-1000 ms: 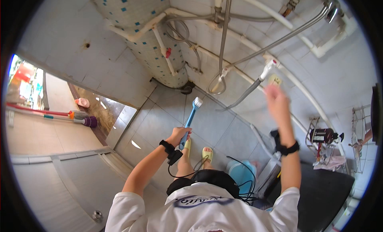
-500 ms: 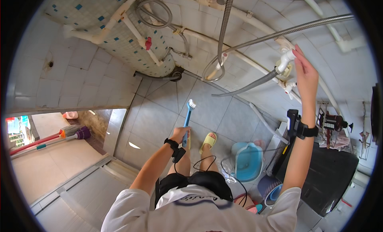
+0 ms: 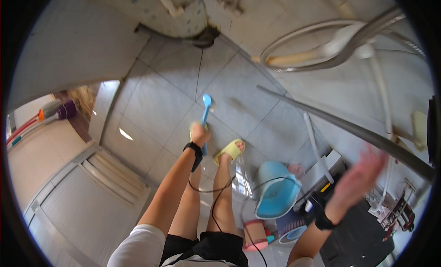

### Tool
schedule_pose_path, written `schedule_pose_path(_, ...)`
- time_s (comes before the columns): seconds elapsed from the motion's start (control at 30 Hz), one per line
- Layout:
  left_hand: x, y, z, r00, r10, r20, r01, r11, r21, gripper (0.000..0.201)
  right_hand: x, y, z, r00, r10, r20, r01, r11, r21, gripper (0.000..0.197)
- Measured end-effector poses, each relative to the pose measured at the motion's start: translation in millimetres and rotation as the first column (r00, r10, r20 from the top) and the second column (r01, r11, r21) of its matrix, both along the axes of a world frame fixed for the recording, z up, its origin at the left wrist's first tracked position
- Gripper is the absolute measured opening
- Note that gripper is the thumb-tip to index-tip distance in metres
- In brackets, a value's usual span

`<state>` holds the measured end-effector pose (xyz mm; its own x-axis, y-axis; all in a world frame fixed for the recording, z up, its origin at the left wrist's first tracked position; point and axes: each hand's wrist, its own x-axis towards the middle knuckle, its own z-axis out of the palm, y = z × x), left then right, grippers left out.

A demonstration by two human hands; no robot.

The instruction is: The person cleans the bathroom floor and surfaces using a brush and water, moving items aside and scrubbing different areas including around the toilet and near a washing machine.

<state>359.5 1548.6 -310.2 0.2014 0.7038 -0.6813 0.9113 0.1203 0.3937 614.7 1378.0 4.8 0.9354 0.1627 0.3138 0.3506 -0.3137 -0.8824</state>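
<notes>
My left hand point(image 3: 199, 134) is closed round the handle of a long blue scrubbing brush point(image 3: 206, 110). Its rounded blue head points away from me over the grey tiled floor, and the bristles are hidden beneath it. My right hand point(image 3: 360, 177) is smeared by motion, its fingers looking stretched out and apart with nothing visible in them. It is close to a thick grey drain hose point(image 3: 353, 124) along the right wall; whether they touch I cannot tell. Both wrists wear a black band.
A light-blue basin point(image 3: 278, 189) stands right of my yellow slippers point(image 3: 231, 150), near a blue bucket point(image 3: 292, 232) and a pink container point(image 3: 256, 234). A black-topped box point(image 3: 358, 239) is at lower right. Looped hoses point(image 3: 317, 67) hang by the wall. Mops point(image 3: 66, 109) lie beyond the doorway.
My right hand has left the white pipe fitting and come down toward me. The brush has turned, so its bristles no longer show. My view has shifted, and the hoses look nearer.
</notes>
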Motion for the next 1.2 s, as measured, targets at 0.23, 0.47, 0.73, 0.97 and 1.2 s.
schedule_pose_path(0.23, 5.1, -10.2, -77.1, 0.992, -0.12, -0.031, 0.123, 0.971, 0.205, 0.023, 15.6, 54.9, -172.0, 0.82, 0.125, -0.559, -0.194, 0.979, -0.066, 0.057)
schedule_pose_path(0.47, 47.6, -12.4, -94.9, 0.951, -0.287, 0.114, 0.297, 0.951, -0.082, 0.038, 36.0, 67.1, -234.4, 0.803, 0.124, -0.584, -0.375, 0.866, -0.332, 0.034)
schedule_pose_path(0.73, 64.9, -4.0, -139.9, 0.888, -0.46, 0.014, 0.461, 0.887, -0.019, 0.046, 28.4, 54.3, -268.2, 0.751, 0.172, -0.637, -0.386, 0.898, -0.212, 0.025)
schedule_pose_path(0.97, 81.5, -24.9, -139.2, 0.77, -0.635, -0.058, 0.635, 0.772, -0.02, 0.052, 27.5, 53.5, -270.5, 0.742, 0.162, -0.65, -0.433, 0.856, -0.282, 0.027)
schedule_pose_path(1.2, 80.0, 11.6, -138.2, 0.863, -0.48, -0.157, 0.494, 0.867, 0.065, 0.055, 36.1, 62.9, -272.0, 0.736, 0.188, -0.65, -0.443, 0.86, -0.254, 0.028)
